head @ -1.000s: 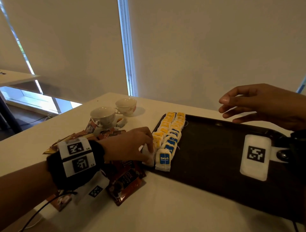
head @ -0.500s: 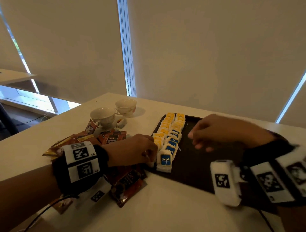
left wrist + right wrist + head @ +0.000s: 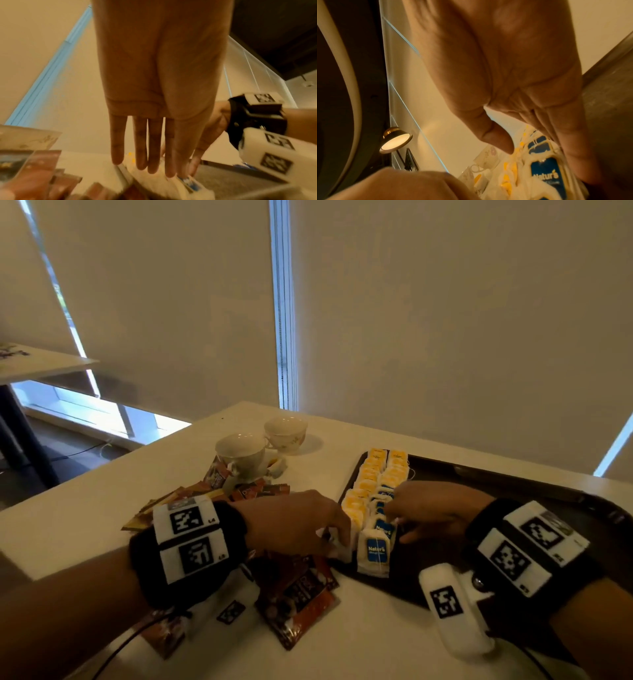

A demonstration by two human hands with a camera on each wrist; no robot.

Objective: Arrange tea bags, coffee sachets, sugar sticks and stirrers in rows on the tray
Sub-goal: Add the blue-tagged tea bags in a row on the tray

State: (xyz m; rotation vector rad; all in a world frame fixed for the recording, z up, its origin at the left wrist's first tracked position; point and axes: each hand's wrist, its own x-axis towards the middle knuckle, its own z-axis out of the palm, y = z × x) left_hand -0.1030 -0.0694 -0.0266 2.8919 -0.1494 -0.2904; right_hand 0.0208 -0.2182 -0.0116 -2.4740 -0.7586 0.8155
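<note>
Two rows of tea bags [image 3: 375,501] run from near to far along the left edge of the dark tray [image 3: 513,484], the near ones with blue tags, the far ones yellow. The left hand [image 3: 294,523] rests straight fingers against the near end of the left row, pressing rather than gripping. The right hand [image 3: 428,510] sits on the right row; whether its fingers pinch a bag cannot be told from these views. Coffee sachets [image 3: 298,601] lie loose on the worktop [image 3: 359,645] left of the tray, beside two cups [image 3: 241,450]. The tea bags look light, soft and easily crushed, with thin strings likely to snag; taking each by its stiff paper tag or its side edges seems safest, nudging gently to square the row.
</note>
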